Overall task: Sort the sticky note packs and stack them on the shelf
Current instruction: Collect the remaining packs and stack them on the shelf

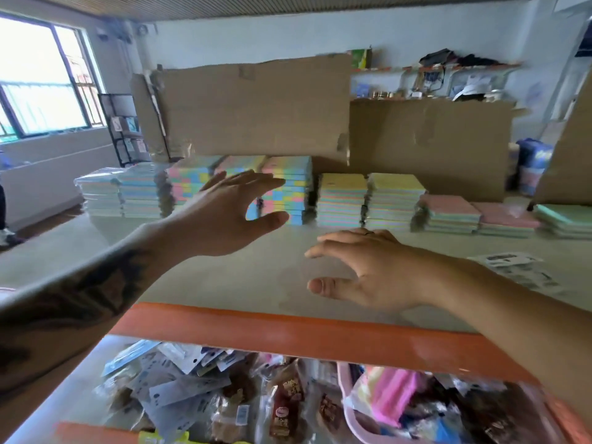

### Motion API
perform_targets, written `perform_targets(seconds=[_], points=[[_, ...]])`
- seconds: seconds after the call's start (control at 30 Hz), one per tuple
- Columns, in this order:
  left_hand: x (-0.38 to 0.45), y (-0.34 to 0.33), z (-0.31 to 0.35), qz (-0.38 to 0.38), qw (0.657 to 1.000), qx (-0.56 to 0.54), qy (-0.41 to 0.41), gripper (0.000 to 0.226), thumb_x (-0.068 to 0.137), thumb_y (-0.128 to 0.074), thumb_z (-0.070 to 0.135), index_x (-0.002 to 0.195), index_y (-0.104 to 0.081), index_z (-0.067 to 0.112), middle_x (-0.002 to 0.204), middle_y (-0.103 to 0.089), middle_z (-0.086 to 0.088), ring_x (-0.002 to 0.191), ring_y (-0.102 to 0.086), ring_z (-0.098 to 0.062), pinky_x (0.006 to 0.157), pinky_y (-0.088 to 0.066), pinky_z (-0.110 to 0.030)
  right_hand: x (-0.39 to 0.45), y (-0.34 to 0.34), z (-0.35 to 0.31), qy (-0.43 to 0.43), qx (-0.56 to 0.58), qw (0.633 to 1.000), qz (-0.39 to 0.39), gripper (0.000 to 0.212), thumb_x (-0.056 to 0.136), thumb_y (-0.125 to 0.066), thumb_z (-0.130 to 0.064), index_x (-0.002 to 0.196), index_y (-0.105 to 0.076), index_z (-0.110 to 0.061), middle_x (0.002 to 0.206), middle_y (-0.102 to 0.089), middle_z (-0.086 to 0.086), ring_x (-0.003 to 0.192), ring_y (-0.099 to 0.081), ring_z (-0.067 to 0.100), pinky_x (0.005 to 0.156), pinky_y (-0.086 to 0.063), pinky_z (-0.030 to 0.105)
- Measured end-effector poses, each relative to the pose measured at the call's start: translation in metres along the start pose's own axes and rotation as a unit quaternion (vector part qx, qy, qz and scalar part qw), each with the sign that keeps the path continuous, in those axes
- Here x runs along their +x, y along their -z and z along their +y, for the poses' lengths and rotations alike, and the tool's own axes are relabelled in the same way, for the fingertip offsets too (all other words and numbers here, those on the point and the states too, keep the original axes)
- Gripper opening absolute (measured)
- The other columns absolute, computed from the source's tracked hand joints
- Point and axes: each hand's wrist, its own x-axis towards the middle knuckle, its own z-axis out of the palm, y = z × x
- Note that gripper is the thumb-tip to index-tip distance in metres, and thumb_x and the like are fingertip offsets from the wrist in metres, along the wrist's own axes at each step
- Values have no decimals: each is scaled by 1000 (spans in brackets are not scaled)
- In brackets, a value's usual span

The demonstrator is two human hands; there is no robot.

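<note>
Nearest us: a lower bin [288,408] of mixed plastic-wrapped packets, under the orange rail [288,334] of the shelf [224,277].

Sticky note packs sit in a row of stacks along the back of the shelf, against cardboard [256,107]. Left to right: pale blue stacks [121,193], checkered stacks [288,187], striped stacks [368,200], low pink-topped stacks [474,217], and a green stack [563,219] at the far right.

Left hand [224,213] is in the air in front of the checkered stacks, fingers spread, thumb apart, holding nothing. We can't tell if the fingertips touch the stack; blur hides it. Right hand [368,267] hovers low over bare shelf in front of the striped stacks, fingers loosely spread, also empty. The hands are apart from each other.

Our read: we're between packs. Sorting looks well along, since the stacks are already grouped by pattern. Either the left hand is squaring up the checkered stack or both hands are free to fetch more.

The next move calls for picking up an unsorted pack. None is in view on the shelf top, so it must come from elsewhere. Then match its pattern and set it flush on the right stack. The pink and green ones are lowest.

A printed sheet [512,267] lies on the shelf at right.
</note>
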Motion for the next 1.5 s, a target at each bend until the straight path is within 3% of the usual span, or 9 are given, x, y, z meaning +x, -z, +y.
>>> perform_targets(seconds=[0.27, 0.47, 0.6, 0.8, 0.9, 1.0, 1.13, 1.27, 1.5], points=[[15, -56, 144, -55, 997, -47, -40, 66, 91, -49, 73, 148, -45, 41, 151, -48, 18, 139, -43, -10, 110, -29, -27, -102, 41, 122, -75, 12, 996, 54, 62, 72, -65, -79, 123, -55, -45, 125, -59, -20, 113, -58, 9, 101, -46, 35], [33, -89, 223, -95, 989, -101, -50, 51, 93, -62, 55, 142, -53, 42, 146, -54, 17, 135, -48, -9, 109, -36, -27, -147, 32, 185, -85, 93, 992, -18, 58, 75, -85, -58, 123, -56, -45, 122, -60, -27, 113, -56, -4, 103, -46, 29], [35, -105, 249, -107, 983, -149, -26, 49, 91, -71, 34, 138, -59, 38, 137, -63, 10, 127, -55, -11, 101, -41, -22, -156, 23, 194, -50, 94, 993, 52, 44, 80, -85, -48, 118, -65, -41, 92, -60, -40, 86, -52, -24, 71, -38, 4], [32, -110, 244, -77, 975, -208, -7, 33, 90, -76, 22, 121, -70, 33, 106, -68, 17, 89, -61, 7, 77, -39, -3, -156, 26, 198, 1, 167, 978, 129, 32, 85, -70, -61, 98, -76, -32, 86, -70, -21, 82, -64, -3, 72, -47, 18], [34, -111, 238, -46, 971, -235, 3, 5, 94, -71, 27, 97, -66, 27, 94, -71, 13, 96, -66, 0, 81, -48, -23, -150, 25, 195, 25, 208, 961, 180, 20, 99, -64, -42, 89, -75, -29, 66, -61, -9, 61, -53, 0, 61, -40, 25], [36, -111, 233, -25, 954, -299, 6, 15, 91, -65, 33, 86, -64, 19, 81, -69, 6, 80, -65, 0, 73, -49, -32, -140, 24, 186, 43, 219, 952, 210, 13, 101, -61, -42, 96, -71, -35, 73, -63, -5, 64, -59, 9, 62, -52, 33], [31, -106, 225, -18, 922, -387, 8, 15, 91, -69, 23, 84, -66, 10, 72, -61, -3, 70, -49, -7, 65, -42, -30, -128, 29, 168, 59, 203, 948, 239, 14, 93, -74, -18, 104, -69, -24, 90, -65, -29, 87, -60, -13, 74, -39, 6], [22, -99, 206, -15, 905, -424, 33, 19, 89, -67, 27, 71, -60, 26, 67, -47, 13, 66, -40, -6, 61, -33, -27, -106, 33, 150, 51, 250, 937, 238, 18, 84, -79, -12, 93, -69, -24, 101, -72, -12, 97, -63, -4, 81, -42, 8], [4, -77, 163, 42, 898, -432, 70, 11, 86, -63, 33, 94, -70, 37, 84, -68, 1, 76, -56, -11, 75, -45, -32, -65, 39, 112, 19, 344, 928, 144, 24, 75, -86, -22, 87, -66, -17, 55, -54, -7, 50, -37, 8, 54, -25, 29]])
